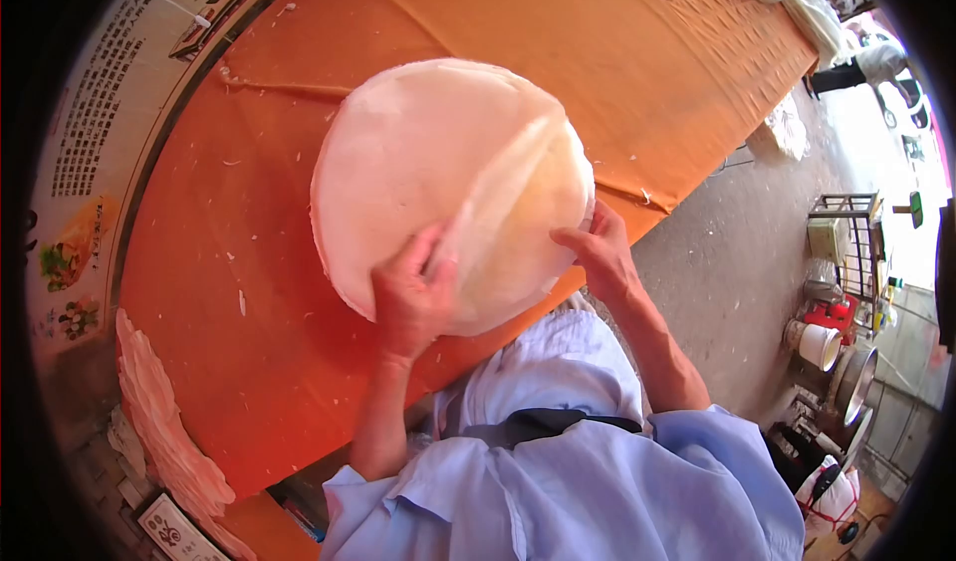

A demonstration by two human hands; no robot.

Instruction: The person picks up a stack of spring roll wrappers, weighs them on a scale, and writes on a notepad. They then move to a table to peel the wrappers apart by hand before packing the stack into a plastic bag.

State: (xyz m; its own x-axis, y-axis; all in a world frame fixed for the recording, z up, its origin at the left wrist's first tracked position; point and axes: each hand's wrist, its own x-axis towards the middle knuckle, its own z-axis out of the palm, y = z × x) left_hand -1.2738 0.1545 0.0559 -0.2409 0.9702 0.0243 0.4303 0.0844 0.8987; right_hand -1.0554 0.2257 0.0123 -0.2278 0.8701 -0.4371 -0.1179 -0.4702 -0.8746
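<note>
- Round pale stack [398, 163], one, seen in the head view; its thin layers cannot be counted. One top sheet [498, 188] is partly lifted into a diagonal fold.
- Two bare hands work at it: a left hand [413, 287] and a right hand [604, 250].
- One table [229, 262] with a creased orange cover dotted with white scraps bears the stack near its edge; one layered pale heap [169, 417] lies at the lower left.
- Beyond are a grey floor [707, 252], one metal rack [851, 232], one white bucket [819, 346] and one person [878, 65] at the upper right; one printed panel [95, 113] is on the left.
- Left thumb and fingers, slightly blurred, pinch the lifted sheet at the fold's lower end, over the stack.
- Right thumb reaches over the stack's right rim, the fingers bent beside it; whether they grip cannot be told.
</note>
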